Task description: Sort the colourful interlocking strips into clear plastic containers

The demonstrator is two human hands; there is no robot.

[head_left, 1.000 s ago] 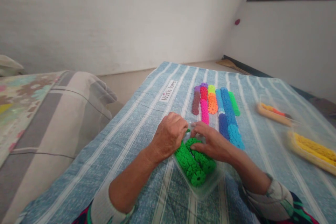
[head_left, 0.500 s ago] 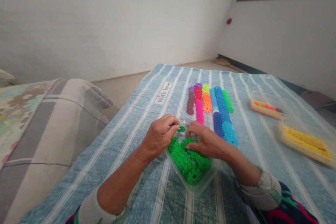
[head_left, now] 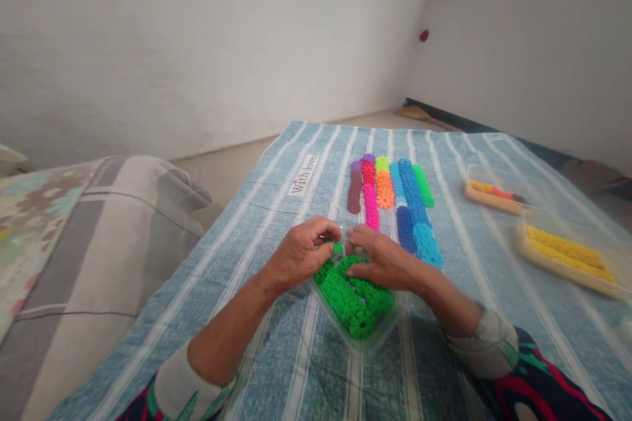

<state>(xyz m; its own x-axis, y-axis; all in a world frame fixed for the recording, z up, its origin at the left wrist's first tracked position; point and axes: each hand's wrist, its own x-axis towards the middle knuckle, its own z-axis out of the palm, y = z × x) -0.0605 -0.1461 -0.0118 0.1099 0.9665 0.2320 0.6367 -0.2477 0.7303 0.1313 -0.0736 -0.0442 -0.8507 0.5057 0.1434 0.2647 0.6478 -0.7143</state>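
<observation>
A clear plastic tray point(head_left: 390, 325) lies on the blue striped cloth point(head_left: 276, 210) and holds two rows of green toothed discs point(head_left: 348, 302). My left hand point(head_left: 299, 256) pinches one green disc point(head_left: 338, 248) at the far end of the tray. Facing it, my right hand point(head_left: 382, 260) rests on the right-hand green row, its fingertips touching the same spot. Which hand carries the disc's weight I cannot tell.
Beyond the tray lie rows of coloured discs point(head_left: 390, 194): brown, pink, orange, blue, green. Two more trays stand at the right, one with yellow discs point(head_left: 567, 250), one with orange point(head_left: 494, 194). A grey pillow point(head_left: 123, 237) lies at the left.
My left hand has lowered the single green disc from just above the tray down toward the end of the rows. The view has shifted slightly left.
</observation>
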